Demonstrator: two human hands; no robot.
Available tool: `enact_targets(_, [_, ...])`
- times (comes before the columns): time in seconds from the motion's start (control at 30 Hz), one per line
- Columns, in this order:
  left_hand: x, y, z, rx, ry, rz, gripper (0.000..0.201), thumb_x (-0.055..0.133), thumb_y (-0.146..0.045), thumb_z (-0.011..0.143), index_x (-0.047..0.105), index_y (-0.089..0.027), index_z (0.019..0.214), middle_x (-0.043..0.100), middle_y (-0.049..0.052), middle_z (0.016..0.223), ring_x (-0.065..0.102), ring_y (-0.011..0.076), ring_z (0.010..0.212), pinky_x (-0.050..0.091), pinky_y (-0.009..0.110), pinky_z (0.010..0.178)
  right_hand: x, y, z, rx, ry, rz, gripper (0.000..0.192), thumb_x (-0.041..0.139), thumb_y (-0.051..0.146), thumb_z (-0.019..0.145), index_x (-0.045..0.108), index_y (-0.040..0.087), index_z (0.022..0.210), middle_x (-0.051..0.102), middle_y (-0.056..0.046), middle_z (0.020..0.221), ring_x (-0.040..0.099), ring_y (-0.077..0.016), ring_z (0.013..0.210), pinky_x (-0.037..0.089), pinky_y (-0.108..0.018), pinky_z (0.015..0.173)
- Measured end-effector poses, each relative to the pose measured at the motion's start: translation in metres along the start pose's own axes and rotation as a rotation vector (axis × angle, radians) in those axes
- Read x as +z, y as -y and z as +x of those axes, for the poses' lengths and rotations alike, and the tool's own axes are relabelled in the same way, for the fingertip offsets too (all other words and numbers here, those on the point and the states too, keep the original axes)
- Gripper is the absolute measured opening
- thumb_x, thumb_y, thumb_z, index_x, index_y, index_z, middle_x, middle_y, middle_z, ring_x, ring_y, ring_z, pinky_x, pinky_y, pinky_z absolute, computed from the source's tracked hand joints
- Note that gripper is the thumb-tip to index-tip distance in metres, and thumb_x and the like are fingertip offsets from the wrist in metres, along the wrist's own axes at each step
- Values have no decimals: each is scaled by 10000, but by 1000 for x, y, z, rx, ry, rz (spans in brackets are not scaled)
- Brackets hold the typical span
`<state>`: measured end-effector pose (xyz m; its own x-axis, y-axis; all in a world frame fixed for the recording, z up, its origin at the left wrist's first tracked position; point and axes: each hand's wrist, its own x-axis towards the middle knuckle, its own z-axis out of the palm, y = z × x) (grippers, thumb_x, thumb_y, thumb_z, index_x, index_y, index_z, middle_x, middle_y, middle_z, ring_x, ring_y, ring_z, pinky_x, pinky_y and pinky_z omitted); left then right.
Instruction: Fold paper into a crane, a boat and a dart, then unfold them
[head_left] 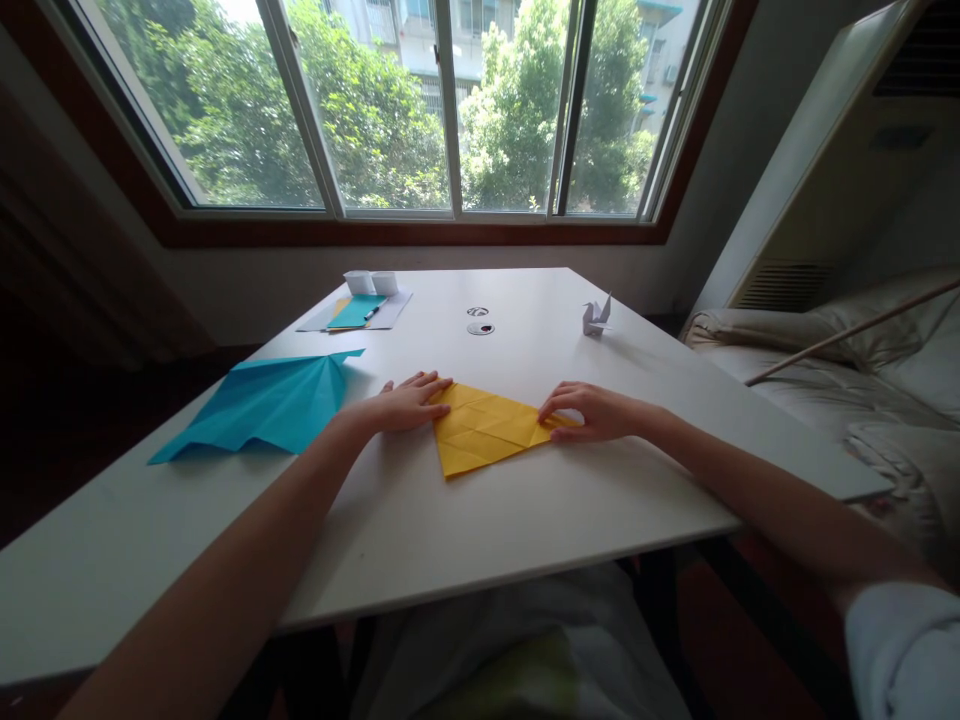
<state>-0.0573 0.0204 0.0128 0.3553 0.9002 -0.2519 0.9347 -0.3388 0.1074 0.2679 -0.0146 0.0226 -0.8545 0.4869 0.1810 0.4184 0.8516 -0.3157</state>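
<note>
A yellow sheet of origami paper [487, 430], folded and marked with crossing creases, lies on the white table in front of me. My left hand [411, 402] rests flat at its upper left corner, fingers stretched out and touching the edge. At the narrow right end, my right hand [589, 411] pinches the paper between thumb and fingers. Left of my left forearm lies a large blue folded paper [262, 405] with pleats, partly raised off the table.
A white paper crane [596, 317] stands at the back right. Two round stickers [480, 328] lie mid-table. At the back left are two small white boxes [371, 283], stacked coloured sheets [355, 311] and a pen [374, 310]. A sofa [795, 350] stands beyond the right edge.
</note>
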Motion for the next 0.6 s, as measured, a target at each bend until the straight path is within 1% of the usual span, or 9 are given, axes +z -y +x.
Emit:
enact_targets(0.23, [-1, 1, 0, 5, 0, -32, 729, 250, -668, 789, 178, -306, 1418, 138, 62, 1498, 78, 286, 1366, 113, 558, 1041, 1, 2, 1, -11, -32, -71, 250, 509, 349, 838, 654, 183, 955, 693, -62, 894, 606, -165, 832, 440, -301, 790])
enact_targets(0.37, [-4, 1, -2, 12, -15, -12, 710, 278, -668, 782, 234, -321, 1400, 193, 63, 1486, 111, 289, 1361, 98, 572, 1036, 1, 0, -1, -66, -76, -168, 250, 454, 318, 873, 663, 183, 901, 694, -61, 828, 610, -163, 772, 436, -303, 754])
enact_targets(0.47, [-6, 2, -4, 47, -26, -7, 731, 322, -681, 757, 295, -302, 1382, 243, 72, 1470, 145, 283, 1356, 135, 509, 1057, 2, -2, -2, -92, -124, -235, 268, 423, 309, 890, 660, 182, 877, 688, -62, 789, 602, -163, 748, 437, -301, 722])
enact_targets(0.53, [-7, 3, -5, 55, -27, -16, 748, 342, -685, 745, 308, -289, 1379, 250, 74, 1468, 163, 279, 1352, 167, 461, 1063, 4, -4, -2, -104, -153, -269, 276, 410, 310, 898, 654, 183, 875, 685, -68, 803, 598, -167, 764, 436, -301, 718])
enact_targets(0.6, [-8, 3, -5, 50, -24, -22, 750, 353, -683, 741, 307, -291, 1379, 243, 67, 1471, 180, 280, 1347, 183, 439, 1063, 6, -4, -2, -101, -189, -293, 283, 398, 316, 903, 648, 185, 871, 681, -75, 819, 596, -172, 775, 435, -302, 714])
